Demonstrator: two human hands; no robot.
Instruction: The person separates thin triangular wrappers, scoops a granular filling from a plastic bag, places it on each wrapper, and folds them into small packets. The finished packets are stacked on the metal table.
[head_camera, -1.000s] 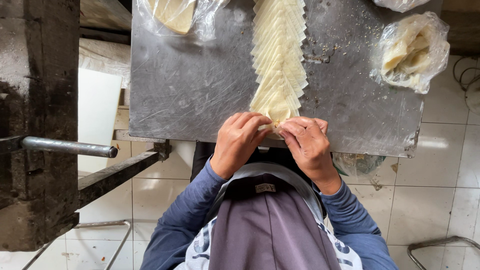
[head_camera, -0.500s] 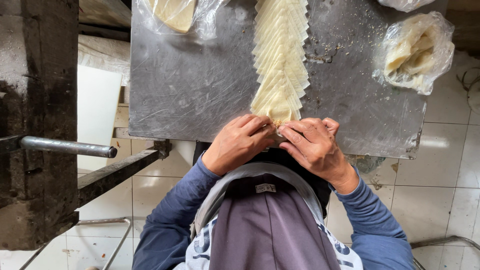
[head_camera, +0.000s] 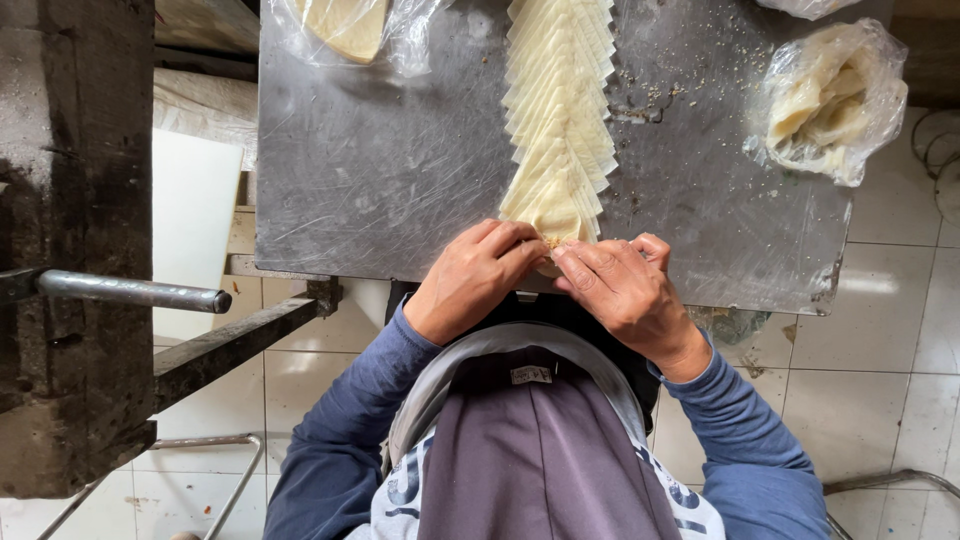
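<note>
Head view: left hand (head_camera: 475, 280) and right hand (head_camera: 625, 290) pinched together on nearest pale dough wrapper (head_camera: 550, 215) — row end, near edge of scratched steel table (head_camera: 380, 170); filling apparently brown.

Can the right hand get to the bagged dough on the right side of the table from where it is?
Probably yes: the right hand pinches the nearest wrapper, and only bare metal table lies between it and the bagged dough.

A small food-preparation workshop: a scratched, crumb-strewn stainless steel worktable (head_camera: 380, 170) fills twelve o'clock, clear plastic bags of pale dough (head_camera: 835, 95) sit at two o'clock, a worn dark wooden frame with a metal rod (head_camera: 130, 292) stands at nine o'clock, over a white tiled floor (head_camera: 880, 340).
</note>
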